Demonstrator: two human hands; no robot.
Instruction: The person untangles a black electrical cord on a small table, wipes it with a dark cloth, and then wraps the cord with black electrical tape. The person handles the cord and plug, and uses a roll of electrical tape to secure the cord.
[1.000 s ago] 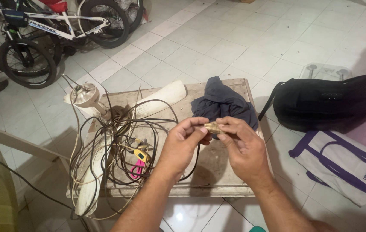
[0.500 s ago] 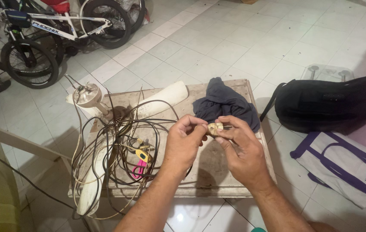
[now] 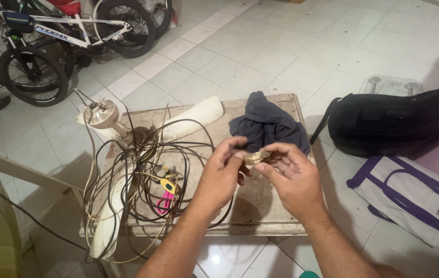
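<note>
Change: both my hands sit a bit lower and nearer me over the table than half a second back; small part is level between them now, same pinch.
Floor: pale square tiles (image 3: 291, 46) all round, glossy.
Bikes: parked top left, white-framed bicycle (image 3: 70, 36) with black tyres, well apart from the table.
Table: low worn tabletop (image 3: 260, 206), stained, directly under my hands.
Backpack: black backpack (image 3: 399, 123) on the floor right of the table, strap toward the table edge.
Tote: white bag with purple straps (image 3: 410, 198) lying flat just in front of the backpack.
Fan parts: white fan blades (image 3: 193, 116) on the left half of the table, one hanging off the front-left corner; round motor housing (image 3: 101, 113) at the far-left end.
Cable: dark cable tangle (image 3: 126, 190) looped over the blades, spilling off the left edge.
Cloth: dark blue cloth (image 3: 268, 123) bunched at the table's far side, just beyond my hands.
Tools: yellow-handled pliers (image 3: 168, 184) and pink-handled tool (image 3: 164, 202) inside the cable loops, left of my left hand.
Left hand: left hand (image 3: 222, 175) thumb and forefinger pinched on the left end of the part, other fingers curled.
Right hand: right hand (image 3: 289, 177) fingertips gripping the right end, palm up-ish.
Part: small tan part (image 3: 256, 157) held in the air between both hands, above table centre, touching neither table nor cloth; can't tell what it is.
</note>
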